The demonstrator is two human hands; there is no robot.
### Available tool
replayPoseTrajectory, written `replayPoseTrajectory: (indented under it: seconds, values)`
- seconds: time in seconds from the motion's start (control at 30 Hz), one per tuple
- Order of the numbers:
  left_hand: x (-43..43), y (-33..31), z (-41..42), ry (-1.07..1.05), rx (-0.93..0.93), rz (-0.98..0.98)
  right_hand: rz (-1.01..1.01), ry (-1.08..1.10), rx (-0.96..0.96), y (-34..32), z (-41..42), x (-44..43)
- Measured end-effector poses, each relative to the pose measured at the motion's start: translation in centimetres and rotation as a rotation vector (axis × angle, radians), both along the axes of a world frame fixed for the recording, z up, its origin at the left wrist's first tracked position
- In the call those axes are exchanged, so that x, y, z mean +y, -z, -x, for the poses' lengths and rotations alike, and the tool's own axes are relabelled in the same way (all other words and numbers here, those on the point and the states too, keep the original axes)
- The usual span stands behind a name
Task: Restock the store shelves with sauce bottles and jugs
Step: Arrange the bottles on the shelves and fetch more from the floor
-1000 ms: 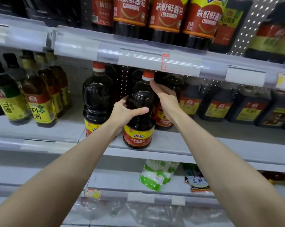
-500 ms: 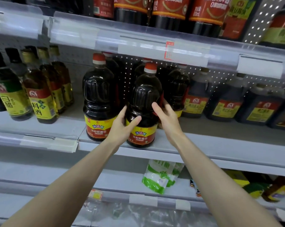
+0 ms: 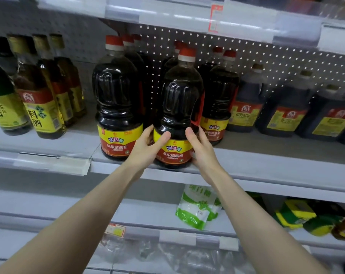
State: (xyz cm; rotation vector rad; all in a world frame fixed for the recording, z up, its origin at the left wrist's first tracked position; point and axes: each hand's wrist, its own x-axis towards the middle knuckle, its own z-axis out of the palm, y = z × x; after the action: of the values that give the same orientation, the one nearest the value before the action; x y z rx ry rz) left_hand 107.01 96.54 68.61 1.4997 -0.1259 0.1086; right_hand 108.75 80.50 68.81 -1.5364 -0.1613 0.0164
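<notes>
A big dark soy sauce bottle (image 3: 180,99) with an orange-red cap and a yellow-and-red label stands upright at the front edge of the middle shelf (image 3: 266,171). My left hand (image 3: 145,147) grips its lower left side, thumb across the label. My right hand (image 3: 201,149) grips its lower right side, fingers hidden behind it. A matching bottle (image 3: 117,95) stands just to the left, and more of the same kind line up behind both.
Slim yellow-labelled bottles (image 3: 39,99) fill the left of this shelf, and dark jugs (image 3: 286,111) the right. An upper shelf edge with price strips (image 3: 207,18) overhangs. Below, green-and-white bags (image 3: 197,210) and green-yellow packs (image 3: 298,216) lie on a lower shelf.
Both hands slid down from the bottle's shoulder and neck to its label at the base. The bottle now faces label forward, and the view has tilted downward.
</notes>
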Motion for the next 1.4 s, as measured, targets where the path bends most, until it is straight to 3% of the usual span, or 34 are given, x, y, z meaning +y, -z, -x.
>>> replayPoseTrajectory:
  seconds: [0.83,1.4]
  values:
    - [0.1,2.6,0.0,0.037,0.013,0.005,-0.053,0.029,0.003,2.4,0.0,0.0]
    - [0.4,2.7,-0.3,0.081,0.011,-0.026,0.051,-0.031,-0.045,2.4,0.0,0.0]
